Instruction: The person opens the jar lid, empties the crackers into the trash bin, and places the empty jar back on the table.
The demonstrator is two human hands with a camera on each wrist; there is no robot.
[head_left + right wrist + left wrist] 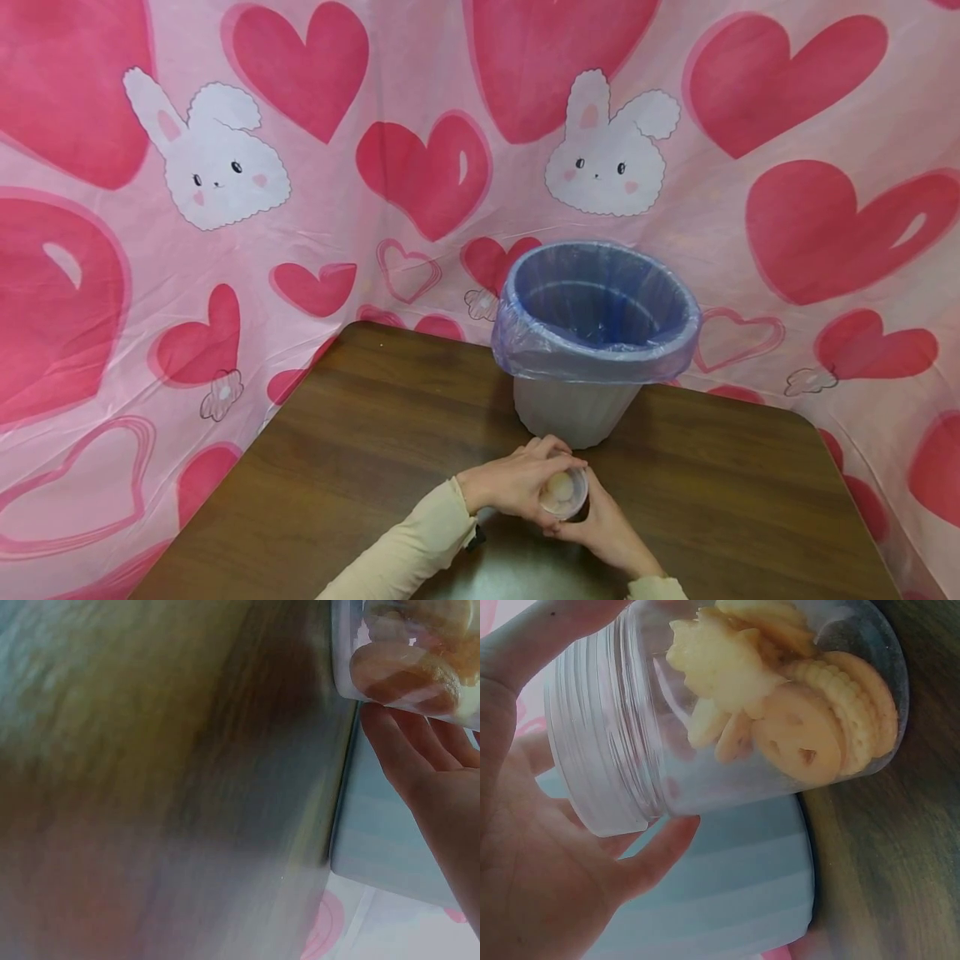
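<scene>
Head: forearms come in from the bottom edge and converge, left hand [510, 485] arched over the top of the clear jar [564, 495], right hand [606, 530] cupped on its right side, both clamped on it; jar is upright over the table [360, 450], just in front of the lined bin [572, 412]. Left wrist: thumb and fingers on opposite sides of the lid [604, 742], palm facing it, cookies [799, 735] visible below. Right wrist: fingers bent to the jar wall near its base, thumb not visible here.
</scene>
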